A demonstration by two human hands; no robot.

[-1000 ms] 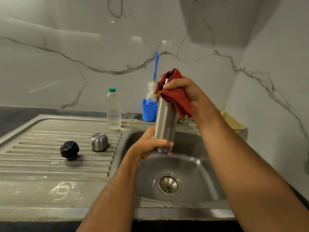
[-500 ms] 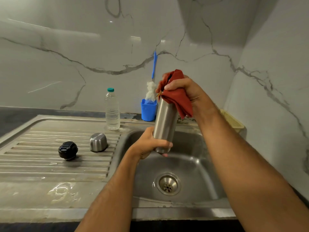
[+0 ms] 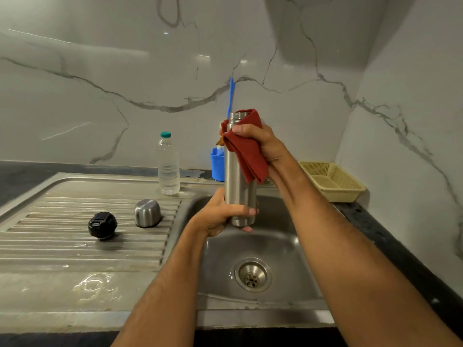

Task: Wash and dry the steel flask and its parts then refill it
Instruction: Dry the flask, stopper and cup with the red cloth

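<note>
My right fingers (image 3: 241,128) pinch the red cloth (image 3: 246,151) around the steel flask (image 3: 239,186), left hand (image 3: 220,216) gripping its base: drying, so next I likely wipe downward.

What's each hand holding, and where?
Left hand grips the steel flask near its base; right hand holds the red cloth against its neck.
</note>
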